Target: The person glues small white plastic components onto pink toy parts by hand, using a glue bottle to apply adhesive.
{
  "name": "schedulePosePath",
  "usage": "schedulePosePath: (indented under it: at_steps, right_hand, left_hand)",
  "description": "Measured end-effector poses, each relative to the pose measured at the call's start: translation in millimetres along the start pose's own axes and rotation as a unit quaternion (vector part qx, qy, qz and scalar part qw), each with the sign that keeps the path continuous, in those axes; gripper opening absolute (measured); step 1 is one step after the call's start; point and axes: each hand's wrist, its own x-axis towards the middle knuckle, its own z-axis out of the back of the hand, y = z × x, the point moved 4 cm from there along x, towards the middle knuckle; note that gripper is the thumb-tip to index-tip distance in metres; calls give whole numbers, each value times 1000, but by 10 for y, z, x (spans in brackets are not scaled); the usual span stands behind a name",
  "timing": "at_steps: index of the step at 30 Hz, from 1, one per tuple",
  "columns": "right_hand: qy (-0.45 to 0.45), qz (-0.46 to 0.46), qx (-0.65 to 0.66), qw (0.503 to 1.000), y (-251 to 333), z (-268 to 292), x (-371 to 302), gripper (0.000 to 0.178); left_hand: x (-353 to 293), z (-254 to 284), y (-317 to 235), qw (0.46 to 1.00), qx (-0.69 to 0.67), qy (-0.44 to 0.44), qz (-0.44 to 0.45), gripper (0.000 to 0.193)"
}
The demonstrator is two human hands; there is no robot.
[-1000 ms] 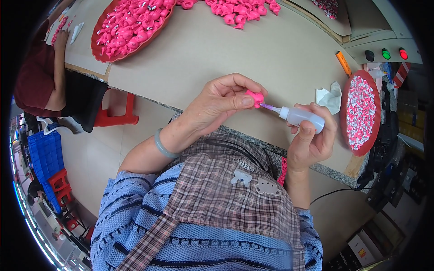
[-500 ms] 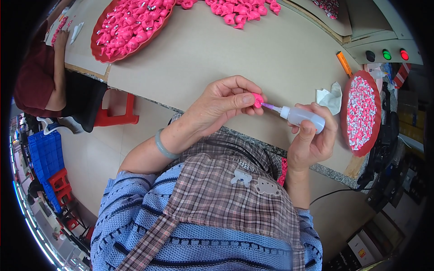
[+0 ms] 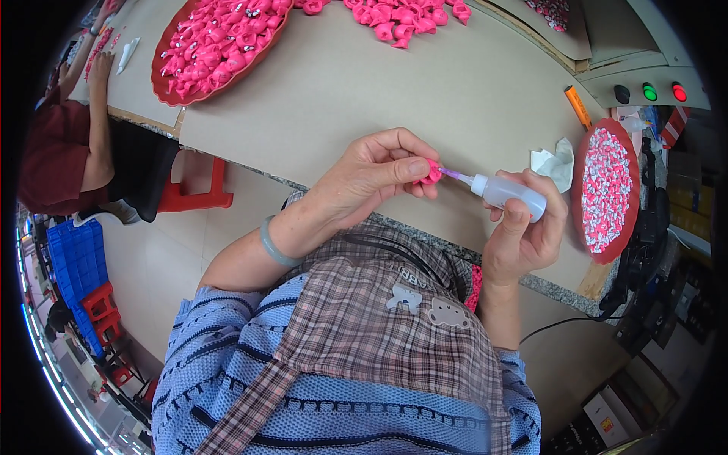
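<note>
Between the thumb and fingers of my left hand is a small pink plastic piece, partly covered by the fingertips. My right hand is wrapped round a translucent squeeze bottle with a thin purple nozzle. The bottle lies nearly level, its nozzle pointing left, and the tip is at the pink piece; whether it touches I cannot tell. Both hands are above the table's near edge.
A red tray heaped with pink pieces stands far left, beside a loose pink pile. At right are a red dish of small pink-and-white pieces, a crumpled tissue and an orange marker. A co-worker sits left.
The pink piece has turned slightly in my left fingers and shows more of itself below them. My right hand and the bottle have barely moved. The co-worker's arms have shifted.
</note>
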Motion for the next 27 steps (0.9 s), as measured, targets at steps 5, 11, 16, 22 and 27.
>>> schedulePosePath:
  at_steps: [5,11,16,22,27]
  right_hand:
    - [-6,9,9,1000,-22,14,42,37]
    - [-55,-119,193,972,-61,64,243,32]
    - [-10,-232,246,941,-319,55,540,35]
    - [31,-255,128,958,-630,13,1188,27]
    - [46,-127,-213,968,-1140,-117,2104,17]
  left_hand:
    - [31,0,-29,1000,2,-4,-4,21]
    - [75,-80,-101,1000,-14,-2,-1,22]
    - [35,70,-125,999,-22,-24,-4,21]
    - [76,47,-151,997,-60,51,-17,17]
    - [153,38,-138,995,-77,63,11,18]
